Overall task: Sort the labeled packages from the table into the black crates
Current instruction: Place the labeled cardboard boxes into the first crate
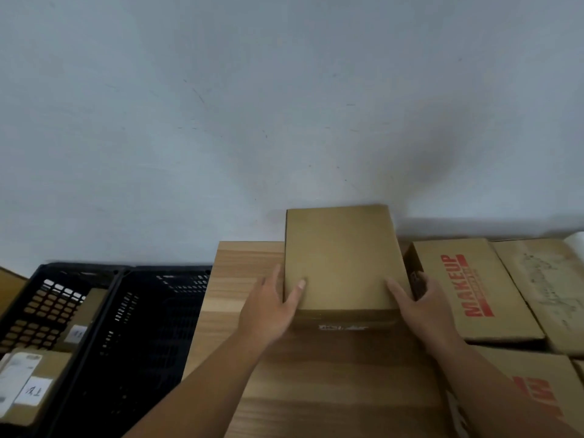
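A plain brown cardboard box [341, 257] stands at the back of the wooden table [246, 273]. My left hand [271, 308] grips its left side and my right hand [423, 305] grips its right side, thumbs on the top face. A dark side with small white print faces me. Left of the table stand two black crates: the near one [151, 327] looks empty, and the far-left one [41, 308] holds two labeled brown packages [28, 387].
More cardboard boxes lie on the right of the table, one printed "MAKEUP" in red [471, 289], another plain one behind it [543, 279], and one at the lower right [534, 393]. A pale wall [284, 105] rises right behind the table.
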Demonstrator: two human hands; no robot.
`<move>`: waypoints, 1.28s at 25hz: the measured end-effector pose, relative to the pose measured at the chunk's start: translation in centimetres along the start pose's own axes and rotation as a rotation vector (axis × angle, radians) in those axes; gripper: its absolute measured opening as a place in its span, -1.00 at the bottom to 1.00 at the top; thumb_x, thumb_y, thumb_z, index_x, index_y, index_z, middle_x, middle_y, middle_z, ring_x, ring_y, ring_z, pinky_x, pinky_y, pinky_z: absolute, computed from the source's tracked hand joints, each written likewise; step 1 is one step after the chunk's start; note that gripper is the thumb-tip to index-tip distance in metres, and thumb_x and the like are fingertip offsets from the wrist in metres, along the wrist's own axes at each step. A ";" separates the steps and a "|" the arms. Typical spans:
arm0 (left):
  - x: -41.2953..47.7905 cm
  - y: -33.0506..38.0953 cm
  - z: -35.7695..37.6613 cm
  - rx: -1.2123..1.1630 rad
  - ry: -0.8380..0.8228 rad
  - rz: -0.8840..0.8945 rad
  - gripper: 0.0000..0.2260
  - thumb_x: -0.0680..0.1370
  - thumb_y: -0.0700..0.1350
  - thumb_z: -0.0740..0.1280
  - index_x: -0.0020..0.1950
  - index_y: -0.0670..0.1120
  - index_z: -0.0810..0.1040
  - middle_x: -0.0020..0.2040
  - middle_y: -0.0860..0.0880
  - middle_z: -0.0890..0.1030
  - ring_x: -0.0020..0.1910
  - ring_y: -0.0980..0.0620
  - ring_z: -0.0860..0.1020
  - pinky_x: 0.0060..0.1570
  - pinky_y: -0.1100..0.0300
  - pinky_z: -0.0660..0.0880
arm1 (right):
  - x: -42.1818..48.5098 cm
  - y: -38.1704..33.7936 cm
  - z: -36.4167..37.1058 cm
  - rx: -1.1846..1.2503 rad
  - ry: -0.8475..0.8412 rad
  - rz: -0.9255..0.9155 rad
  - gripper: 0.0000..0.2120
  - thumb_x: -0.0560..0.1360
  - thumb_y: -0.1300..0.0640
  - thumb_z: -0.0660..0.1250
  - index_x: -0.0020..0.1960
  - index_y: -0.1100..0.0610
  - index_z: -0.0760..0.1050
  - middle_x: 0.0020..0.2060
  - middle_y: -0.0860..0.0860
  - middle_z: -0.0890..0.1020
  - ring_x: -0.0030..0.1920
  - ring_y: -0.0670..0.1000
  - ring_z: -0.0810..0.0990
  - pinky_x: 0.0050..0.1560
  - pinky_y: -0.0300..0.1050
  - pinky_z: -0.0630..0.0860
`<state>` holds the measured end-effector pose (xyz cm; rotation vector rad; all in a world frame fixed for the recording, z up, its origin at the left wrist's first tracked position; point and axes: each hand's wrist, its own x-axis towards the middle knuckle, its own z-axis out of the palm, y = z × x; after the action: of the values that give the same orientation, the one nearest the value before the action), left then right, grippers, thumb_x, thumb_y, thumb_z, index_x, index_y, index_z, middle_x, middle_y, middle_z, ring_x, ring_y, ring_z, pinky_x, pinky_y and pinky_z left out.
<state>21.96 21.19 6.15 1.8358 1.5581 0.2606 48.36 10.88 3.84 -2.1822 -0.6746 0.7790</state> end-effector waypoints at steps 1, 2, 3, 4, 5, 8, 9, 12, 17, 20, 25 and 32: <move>0.1 -0.2 0.7 -0.085 -0.022 -0.007 -0.37 0.58 0.39 0.19 0.57 0.10 0.32 0.47 0.08 0.48 0.47 -0.01 0.43 0.42 -0.04 0.43 | 0.5 0.4 0.2 0.021 -0.045 0.038 -0.16 0.45 -0.34 0.40 0.56 0.05 0.25 0.41 0.09 0.47 0.35 0.15 0.50 0.26 0.20 0.55; 0.2 -0.5 1.4 -0.175 -0.047 -0.024 -0.46 0.60 0.34 0.23 0.51 0.12 0.39 0.38 0.14 0.54 0.42 0.04 0.48 0.38 0.03 0.45 | 0.7 0.6 0.4 0.038 -0.091 0.066 -0.19 0.47 -0.37 0.36 0.55 0.05 0.29 0.34 0.08 0.52 0.28 0.13 0.54 0.19 0.16 0.58; 0.1 -0.6 1.8 -0.242 -0.069 -0.042 -0.52 0.61 0.30 0.25 0.47 0.15 0.43 0.30 0.22 0.56 0.38 0.09 0.50 0.34 0.12 0.44 | 0.8 0.9 0.7 0.057 -0.129 0.077 -0.24 0.49 -0.38 0.31 0.51 0.06 0.35 0.23 0.04 0.57 0.18 0.07 0.57 0.08 0.08 0.60; 0.0 -0.7 2.0 -0.280 -0.071 -0.047 -0.54 0.61 0.29 0.25 0.48 0.17 0.43 0.27 0.27 0.54 0.35 0.14 0.50 0.30 0.18 0.41 | 0.7 1.1 1.0 0.084 -0.151 0.071 -0.29 0.50 -0.38 0.27 0.47 0.06 0.40 0.12 -0.02 0.58 0.08 -0.01 0.58 -0.03 -0.03 0.58; -0.2 -0.8 2.0 -0.296 -0.062 -0.045 -0.53 0.61 0.30 0.25 0.49 0.17 0.42 0.26 0.29 0.52 0.32 0.17 0.48 0.28 0.21 0.37 | 0.5 1.2 1.2 0.111 -0.154 0.053 -0.33 0.52 -0.38 0.25 0.43 0.06 0.45 0.04 -0.08 0.57 0.01 -0.07 0.56 -0.12 -0.11 0.52; -1.1 -0.7 1.3 -0.335 -0.026 -0.035 -0.53 0.61 0.32 0.23 0.48 0.20 0.43 0.26 0.35 0.51 0.30 0.21 0.47 0.21 0.29 0.35 | -0.8 0.7 1.3 0.167 -0.119 -0.003 -0.41 0.52 -0.37 0.25 0.35 0.03 0.50 -0.02 -0.16 0.57 -0.03 -0.15 0.55 -0.20 -0.20 0.45; -1.5 -0.6 0.9 -0.353 -0.014 -0.018 -0.53 0.60 0.33 0.23 0.48 0.21 0.43 0.29 0.35 0.53 0.32 0.21 0.48 0.20 0.32 0.36 | -1.4 0.4 1.2 0.193 -0.110 -0.011 -0.42 0.52 -0.37 0.26 0.34 0.01 0.51 -0.03 -0.16 0.58 -0.02 -0.15 0.56 -0.20 -0.19 0.46; -3.0 0.1 -0.8 -0.389 0.003 0.029 -0.42 0.59 0.36 0.22 0.58 0.23 0.29 0.46 0.26 0.47 0.46 0.17 0.40 0.44 0.14 0.36 | -3.3 -1.0 0.2 0.263 -0.073 -0.028 -0.48 0.51 -0.36 0.28 0.29 -0.04 0.53 -0.04 -0.19 0.59 -0.02 -0.15 0.57 -0.16 -0.17 0.50; -6.4 1.4 -4.3 -0.558 0.045 0.039 -0.28 0.43 0.51 0.27 0.56 0.37 0.23 0.48 0.23 0.36 0.43 0.13 0.39 0.45 -0.05 0.40 | -7.2 -5.2 -2.4 0.317 -0.005 -0.058 -0.62 0.48 -0.39 0.32 0.09 -0.12 0.52 -0.09 -0.22 0.58 -0.06 -0.15 0.55 -0.14 -0.12 0.49; -8.8 2.1 -6.1 -0.759 0.050 0.058 -0.31 0.39 0.49 0.37 0.49 0.39 0.34 0.42 0.16 0.48 0.36 0.05 0.52 0.28 -0.07 0.58 | -10.4 -8.1 -4.4 0.346 0.043 -0.132 -0.63 0.46 -0.38 0.35 0.00 -0.11 0.56 -0.12 -0.20 0.62 -0.10 -0.15 0.58 -0.17 -0.13 0.52; -11.9 3.5 -8.4 -1.117 0.037 0.058 -0.44 0.42 0.32 0.42 0.37 0.15 0.57 0.21 0.06 0.68 0.15 0.08 0.67 0.13 -0.07 0.66 | -15.4 -11.8 -8.6 0.579 0.052 -0.293 -0.55 0.46 -0.47 0.22 0.04 -0.20 0.67 -0.14 -0.27 0.72 -0.14 -0.28 0.66 -0.14 -0.16 0.49; -17.0 6.7 -7.6 -1.442 -0.208 -0.181 -0.69 0.42 0.12 0.48 0.08 0.00 0.70 -0.03 -0.18 0.75 0.02 -0.27 0.72 -0.07 -0.23 0.66 | -16.8 -8.4 -4.5 0.935 -0.389 0.030 -0.50 0.38 -0.08 0.55 0.21 0.15 0.58 0.27 0.31 0.59 0.31 0.33 0.54 0.39 0.37 0.41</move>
<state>18.54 8.16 20.64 0.5477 0.8726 0.8052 38.16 2.95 18.21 -1.2032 -0.3366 1.2412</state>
